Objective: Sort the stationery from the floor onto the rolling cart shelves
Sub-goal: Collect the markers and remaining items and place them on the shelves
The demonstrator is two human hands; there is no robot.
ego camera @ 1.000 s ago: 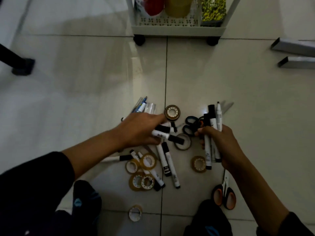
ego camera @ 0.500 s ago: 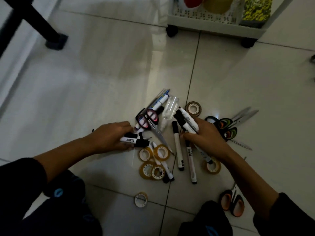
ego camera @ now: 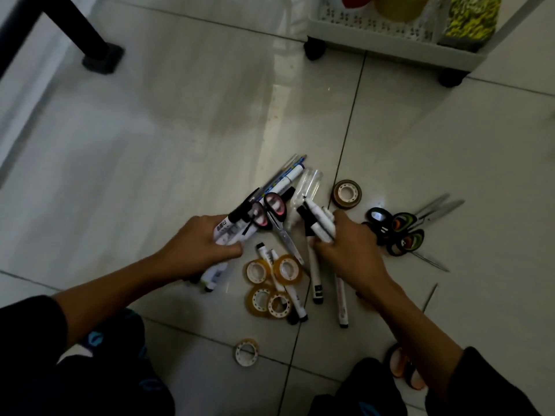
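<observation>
Head view showed my left hand [ego camera: 199, 250] grasping white markers [ego camera: 225, 232] and my right hand [ego camera: 348, 250] grasping more markers [ego camera: 319, 222], both over the floor pile. Tape rolls [ego camera: 270, 283], scissors [ego camera: 399, 229] and loose markers lay unsorted, well short of the rolling cart [ego camera: 390, 43].

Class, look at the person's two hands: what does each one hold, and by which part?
The left hand grips a bunch of markers around their barrels. The right hand grips more markers, also around the barrels, capped ends sticking out above the fist.
</observation>
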